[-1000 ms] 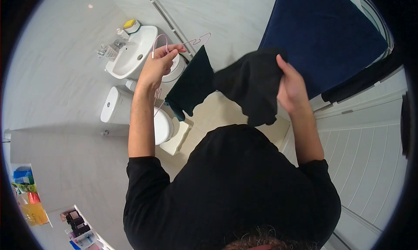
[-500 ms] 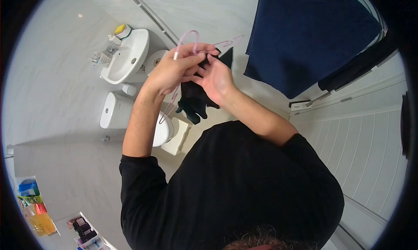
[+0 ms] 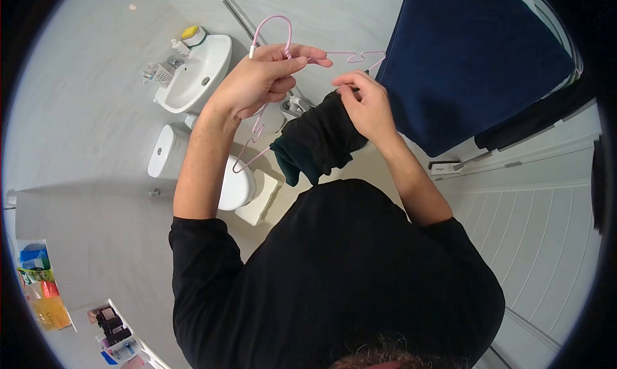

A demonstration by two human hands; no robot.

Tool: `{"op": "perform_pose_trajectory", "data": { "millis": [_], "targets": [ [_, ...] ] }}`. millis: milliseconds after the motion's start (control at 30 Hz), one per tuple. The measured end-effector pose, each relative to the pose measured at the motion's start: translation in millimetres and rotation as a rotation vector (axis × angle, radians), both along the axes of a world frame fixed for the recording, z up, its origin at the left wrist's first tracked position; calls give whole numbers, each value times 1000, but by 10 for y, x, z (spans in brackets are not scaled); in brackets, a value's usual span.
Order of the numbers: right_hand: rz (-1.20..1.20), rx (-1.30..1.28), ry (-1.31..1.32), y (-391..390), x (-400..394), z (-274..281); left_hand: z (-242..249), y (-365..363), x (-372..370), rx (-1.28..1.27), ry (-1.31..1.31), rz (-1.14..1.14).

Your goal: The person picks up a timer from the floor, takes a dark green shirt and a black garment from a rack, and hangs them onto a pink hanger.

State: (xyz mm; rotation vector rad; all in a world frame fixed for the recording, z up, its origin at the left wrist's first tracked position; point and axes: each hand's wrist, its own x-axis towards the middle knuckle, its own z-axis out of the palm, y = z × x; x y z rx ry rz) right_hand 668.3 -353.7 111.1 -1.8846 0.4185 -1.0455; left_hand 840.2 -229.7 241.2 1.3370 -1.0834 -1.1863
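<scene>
A pink wire hanger [image 3: 259, 125] is held at its neck in my left hand [image 3: 263, 80], thumb and fingers closed round it and the hook above them. To the right, my right hand [image 3: 369, 105] pinches the upper edge of a dark cloth garment [image 3: 321, 137]. The garment hangs bunched by the hanger's lower bar, with a dark green part at its lower left. The cloth hides the middle of that bar.
A white washbasin [image 3: 200, 76] and toilet [image 3: 234, 186] are on the left, with a cream stool [image 3: 260, 198] beside the toilet. A large navy towel [image 3: 475, 60] hangs at the upper right. Shelves with toiletries [image 3: 116, 327] stand at the lower left.
My right hand has moved right, away from my left hand, and the dark garment has shifted right and spread out. More of the hanger shows. My left hand still holds the hanger.
</scene>
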Motion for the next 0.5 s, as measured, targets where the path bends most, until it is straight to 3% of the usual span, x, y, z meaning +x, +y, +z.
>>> {"op": "perform_pose_trajectory", "data": {
  "millis": [67, 133, 267, 367, 500],
  "targets": [
    [-80, -130, 113, -17, -67, 25, -51, 12, -4, 10, -6, -7],
    [-301, -664, 258, -111, -31, -108, -109, 15, -41, 24, -13, -28],
    [-296, -688, 471, -157, 113, -346, -223, -25, -85, 70, -40, -24],
    [-147, -507, 602, -191, 178, -439, -319, -35, -83, 116, -40, -8],
    [-220, -506, 475, -174, 136, -611, -434, 22, -80, 149, -51, 36]
  ]
}}
